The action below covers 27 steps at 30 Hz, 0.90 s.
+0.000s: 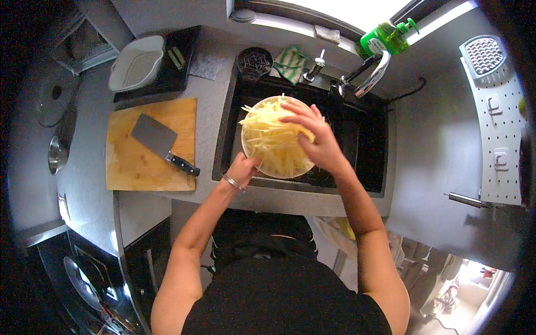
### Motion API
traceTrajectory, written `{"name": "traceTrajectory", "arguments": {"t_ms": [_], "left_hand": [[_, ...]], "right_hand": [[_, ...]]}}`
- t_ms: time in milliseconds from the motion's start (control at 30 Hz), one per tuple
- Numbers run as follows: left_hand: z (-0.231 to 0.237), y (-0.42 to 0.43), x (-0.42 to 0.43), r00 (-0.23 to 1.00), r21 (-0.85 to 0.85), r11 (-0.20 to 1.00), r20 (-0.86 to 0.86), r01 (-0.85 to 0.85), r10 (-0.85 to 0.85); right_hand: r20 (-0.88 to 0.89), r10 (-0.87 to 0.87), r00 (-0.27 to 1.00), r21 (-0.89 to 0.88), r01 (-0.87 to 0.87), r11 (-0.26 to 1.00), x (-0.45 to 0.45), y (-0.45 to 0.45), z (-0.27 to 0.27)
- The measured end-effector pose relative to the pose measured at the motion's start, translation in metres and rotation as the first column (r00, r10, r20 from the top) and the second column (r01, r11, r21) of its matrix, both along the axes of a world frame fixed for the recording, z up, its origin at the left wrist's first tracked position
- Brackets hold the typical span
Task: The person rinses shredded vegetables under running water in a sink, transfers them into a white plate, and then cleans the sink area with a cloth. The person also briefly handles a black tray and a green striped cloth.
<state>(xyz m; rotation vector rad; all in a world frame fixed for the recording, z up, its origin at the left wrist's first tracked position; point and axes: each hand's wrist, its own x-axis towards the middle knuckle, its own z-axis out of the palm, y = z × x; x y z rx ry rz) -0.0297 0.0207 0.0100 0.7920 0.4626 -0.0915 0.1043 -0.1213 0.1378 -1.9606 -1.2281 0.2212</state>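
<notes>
Over the black sink [368, 163] I hold a round, pale colander or bowl [286, 173] heaped with pale yellow shredded strips [268, 134], which look like potato. My left hand [245, 168] grips its lower left rim, with a metal bangle at the wrist. Curved over the right side of the heap, my right hand [316, 136] has fingers spread on the strips and the thumb tucked by a yellowish piece. On the wooden cutting board [121, 167] at the left lies a cleaver [155, 135], its black handle towards the sink.
A chrome faucet [372, 75], a green pump bottle [383, 39], a striped cloth [291, 63] and a black strainer [254, 62] stand along the sink's back. A white basket [140, 65] is at the upper left. A grater [484, 56] hangs on a pegboard [498, 130] at the right.
</notes>
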Motion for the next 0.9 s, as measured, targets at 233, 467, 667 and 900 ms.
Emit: {"name": "traceTrajectory", "arguments": {"t_ms": [233, 467, 667, 900], "left_hand": [[-0.002, 0.005, -0.001, 1.0, 0.009, 1.0, -0.017, 0.014, -0.014], [0.001, 0.008, -0.004, 0.998, 0.064, 0.998, -0.056, -0.028, 0.032], [0.007, 0.009, -0.011, 0.981, 0.106, 0.985, -0.122, -0.139, 0.152], [0.007, 0.009, -0.02, 0.971, 0.114, 0.971, -0.095, -0.208, 0.22]], "right_hand": [[-0.474, -0.144, 0.869, 0.333, 0.328, 0.884, 0.042, -0.049, -0.003], [-0.645, -0.449, 0.618, -0.018, 0.575, 0.818, 0.062, -0.116, -0.106], [-0.336, -0.674, 0.658, -0.736, 0.263, 0.624, 0.072, -0.151, -0.214], [-0.57, -0.634, 0.524, -0.599, 0.264, 0.756, 0.053, -0.14, -0.301]]}}
